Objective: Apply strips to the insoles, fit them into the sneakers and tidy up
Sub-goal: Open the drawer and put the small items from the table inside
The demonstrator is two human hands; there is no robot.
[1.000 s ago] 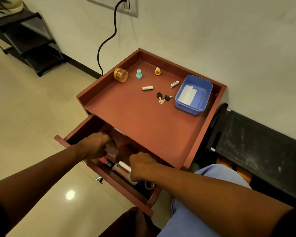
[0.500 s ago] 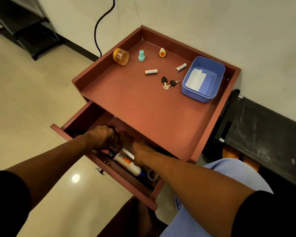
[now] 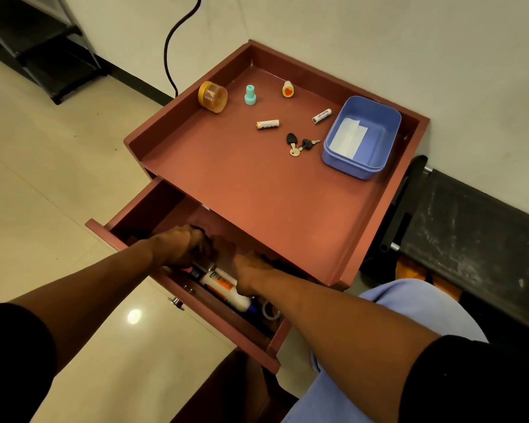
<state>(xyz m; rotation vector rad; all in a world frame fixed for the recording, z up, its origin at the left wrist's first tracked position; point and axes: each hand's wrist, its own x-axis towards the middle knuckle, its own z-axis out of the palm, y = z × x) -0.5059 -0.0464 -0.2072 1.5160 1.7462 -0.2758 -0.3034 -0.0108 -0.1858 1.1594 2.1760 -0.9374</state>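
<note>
Both my hands reach into the open drawer [image 3: 251,346] of a red-brown side table [image 3: 257,190]. My left hand [image 3: 180,245] has its fingers curled over a dark object at the drawer's middle. My right hand [image 3: 248,270] lies just right of it, its fingers hidden under the table top. A white glue bottle [image 3: 223,288] and a tape roll [image 3: 271,311] lie in the drawer below the hands. White strips [image 3: 348,137] lie in a blue tub [image 3: 361,170] on the table's right. No insole or sneaker is in view.
On the table top lie keys [image 3: 300,145], two batteries [image 3: 268,124], an orange jar [image 3: 213,97], a teal stamp [image 3: 250,95] and a heart stamp [image 3: 288,89]. A black bench [image 3: 471,227] stands to the right, a black rack [image 3: 43,50] far left, a cable [image 3: 177,35] on the wall.
Both hands have gone deeper into the drawer and come closer together. The right hand has moved off the glue bottle, which now shows. The view has tilted down.
</note>
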